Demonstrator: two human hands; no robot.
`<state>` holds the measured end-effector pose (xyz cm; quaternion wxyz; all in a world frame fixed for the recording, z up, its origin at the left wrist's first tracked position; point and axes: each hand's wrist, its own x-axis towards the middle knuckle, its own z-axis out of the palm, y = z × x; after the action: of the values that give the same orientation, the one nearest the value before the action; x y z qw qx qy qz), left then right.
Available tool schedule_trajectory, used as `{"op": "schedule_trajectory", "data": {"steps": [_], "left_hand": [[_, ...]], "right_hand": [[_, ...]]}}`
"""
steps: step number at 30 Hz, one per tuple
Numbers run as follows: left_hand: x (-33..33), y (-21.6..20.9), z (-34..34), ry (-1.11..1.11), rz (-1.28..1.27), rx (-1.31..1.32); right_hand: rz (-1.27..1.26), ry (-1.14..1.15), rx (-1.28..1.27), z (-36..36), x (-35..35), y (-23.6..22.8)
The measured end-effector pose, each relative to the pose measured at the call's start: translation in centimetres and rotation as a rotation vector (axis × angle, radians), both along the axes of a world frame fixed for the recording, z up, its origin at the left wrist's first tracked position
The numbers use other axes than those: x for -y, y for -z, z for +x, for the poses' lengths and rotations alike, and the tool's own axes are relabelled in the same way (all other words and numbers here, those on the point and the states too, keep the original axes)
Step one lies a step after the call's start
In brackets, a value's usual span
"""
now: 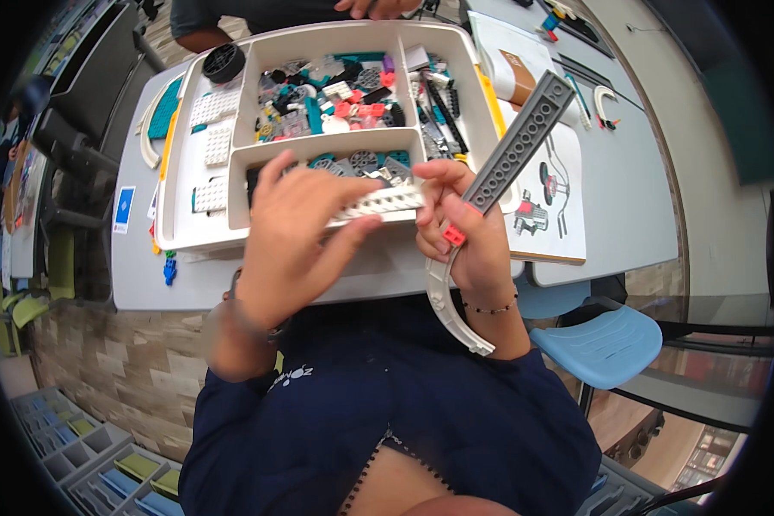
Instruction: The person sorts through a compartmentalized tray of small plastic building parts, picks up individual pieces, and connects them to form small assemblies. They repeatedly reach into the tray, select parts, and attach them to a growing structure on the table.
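Note:
My left hand (294,225) is at the front of the tray, thumb and index finger on either side of a long white studded brick (387,201). The far end of that brick comes close to the fingers of my right hand (473,236). In my right hand is a joined assembly: a long dark grey plate (525,138) pointing up and right, a small red connector (454,235) by my fingers, and a white curved piece (447,305) hanging below. My right fingers are closed around the joint, hiding part of it.
A white compartment tray (168,219) holds several mixed building bricks, white plates and a black wheel (224,63). An open instruction booklet (568,232) lies right of it. Small blue pieces (170,268) lie at front left. A blue chair (602,344) stands at right. Another person's hand (377,9) is beyond the tray.

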<state>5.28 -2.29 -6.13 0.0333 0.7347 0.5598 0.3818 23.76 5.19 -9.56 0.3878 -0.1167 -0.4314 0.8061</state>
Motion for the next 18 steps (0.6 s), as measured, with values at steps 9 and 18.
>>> {"op": "schedule_trajectory", "data": {"steps": [9,18], "left_hand": [[-0.8,1.0,-1.5,-0.224,0.000,-0.127],[-2.5,-0.5,4.8,0.142,0.056,0.002]], "right_hand": [[-0.145,0.105,-0.332,1.8,-2.1,-0.5],[0.029,0.266,-0.132,-1.1,-1.0,-1.3]]}}
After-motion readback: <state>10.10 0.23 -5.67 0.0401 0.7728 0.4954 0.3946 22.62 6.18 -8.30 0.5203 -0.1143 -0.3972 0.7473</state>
